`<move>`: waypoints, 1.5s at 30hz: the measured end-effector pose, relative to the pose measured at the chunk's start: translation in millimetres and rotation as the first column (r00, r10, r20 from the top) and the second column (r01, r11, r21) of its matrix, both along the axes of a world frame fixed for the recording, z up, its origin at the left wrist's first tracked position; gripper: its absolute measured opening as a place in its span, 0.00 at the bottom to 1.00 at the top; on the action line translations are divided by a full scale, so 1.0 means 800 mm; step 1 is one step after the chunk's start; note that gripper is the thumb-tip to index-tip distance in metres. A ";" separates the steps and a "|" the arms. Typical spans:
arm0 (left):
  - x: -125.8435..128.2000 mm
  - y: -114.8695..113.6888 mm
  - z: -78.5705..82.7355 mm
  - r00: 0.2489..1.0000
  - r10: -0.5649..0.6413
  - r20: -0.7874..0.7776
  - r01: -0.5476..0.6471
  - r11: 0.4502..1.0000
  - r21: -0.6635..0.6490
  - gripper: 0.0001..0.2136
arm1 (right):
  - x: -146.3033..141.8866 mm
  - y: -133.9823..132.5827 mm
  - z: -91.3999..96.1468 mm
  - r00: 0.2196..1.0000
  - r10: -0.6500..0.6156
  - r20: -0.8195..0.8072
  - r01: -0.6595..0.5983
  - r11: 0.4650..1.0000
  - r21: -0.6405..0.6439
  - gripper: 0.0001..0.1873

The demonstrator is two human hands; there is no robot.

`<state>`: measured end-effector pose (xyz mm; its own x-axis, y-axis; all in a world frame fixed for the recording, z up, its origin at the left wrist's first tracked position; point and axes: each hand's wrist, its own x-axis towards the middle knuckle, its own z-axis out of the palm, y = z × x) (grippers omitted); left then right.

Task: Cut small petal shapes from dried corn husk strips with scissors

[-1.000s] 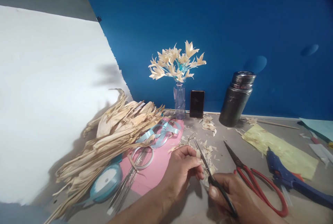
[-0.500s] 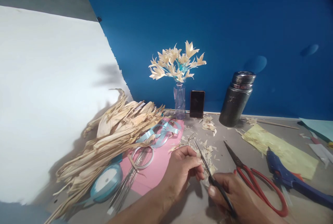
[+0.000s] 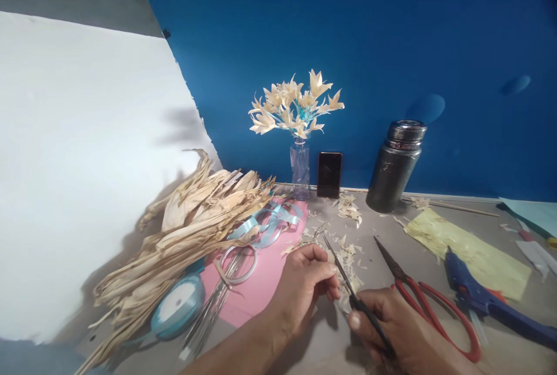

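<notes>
My right hand [image 3: 387, 325] is wrapped around the black handles of a pair of small scissors [image 3: 344, 270], whose narrow blades point up and away to the left. Close beside the blades, my left hand [image 3: 311, 279] is closed with thumb and fingers pinched together. Whatever lies between those fingertips is too small or hidden to make out. Pale husk scraps [image 3: 348, 253] are scattered on the grey table behind and beneath both hands. Larger red-handled scissors [image 3: 429, 299] lie partly spread just right of my right hand.
Dried corn husks [image 3: 187, 230], a ribbon spool [image 3: 178, 305], thin wires [image 3: 213, 311] and pink paper [image 3: 261, 282] lie left. Behind stand a clear bottle [image 3: 300, 169] with husk flowers [image 3: 296, 102], a phone [image 3: 329, 175] and a dark flask [image 3: 395, 166]. A blue glue gun [image 3: 478, 294] lies right.
</notes>
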<state>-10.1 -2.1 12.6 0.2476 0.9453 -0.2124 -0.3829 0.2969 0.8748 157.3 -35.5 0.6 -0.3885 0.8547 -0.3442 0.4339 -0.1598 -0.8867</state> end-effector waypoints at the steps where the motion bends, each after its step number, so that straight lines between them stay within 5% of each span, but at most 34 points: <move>1: 0.000 0.000 0.000 1.000 -0.004 0.000 0.004 1.000 0.007 0.08 | 0.001 0.000 -0.003 1.000 -0.008 -0.008 0.008 1.000 -0.009 0.27; 6: -0.001 0.001 -0.002 1.000 -0.018 -0.007 0.018 1.000 0.017 0.07 | 0.000 0.001 -0.011 0.998 -0.052 -0.041 0.050 0.998 -0.046 0.26; 14: -0.001 0.002 -0.009 0.962 -0.126 -0.242 0.142 0.989 0.051 0.06 | 0.012 0.014 -0.003 0.903 -0.348 -0.252 0.379 0.921 0.084 0.17; 18: 0.003 -0.004 -0.010 0.906 -0.174 -0.386 0.220 0.972 0.078 0.05 | 0.019 0.010 0.002 0.905 -0.311 -0.292 0.338 0.940 0.047 0.16; 25: 0.004 -0.007 -0.008 0.920 -0.195 -0.339 0.236 0.968 0.085 0.05 | 0.022 0.012 0.005 0.854 -0.354 -0.382 0.404 0.913 0.057 0.14; 31: 0.007 -0.008 -0.006 0.935 -0.194 -0.296 0.238 0.964 0.118 0.08 | 0.018 0.008 0.013 0.897 -0.287 -0.336 0.324 0.944 0.058 0.15; 39: 0.001 -0.007 -0.014 0.940 -0.322 0.115 0.318 0.947 0.052 0.06 | 0.011 0.007 0.009 0.740 -0.297 -0.603 0.282 0.952 -0.124 0.11; 45: 0.010 -0.012 -0.016 0.959 -0.284 0.014 0.282 0.954 0.098 0.16 | 0.005 0.004 0.018 0.751 -0.284 -0.596 0.301 0.951 -0.074 0.12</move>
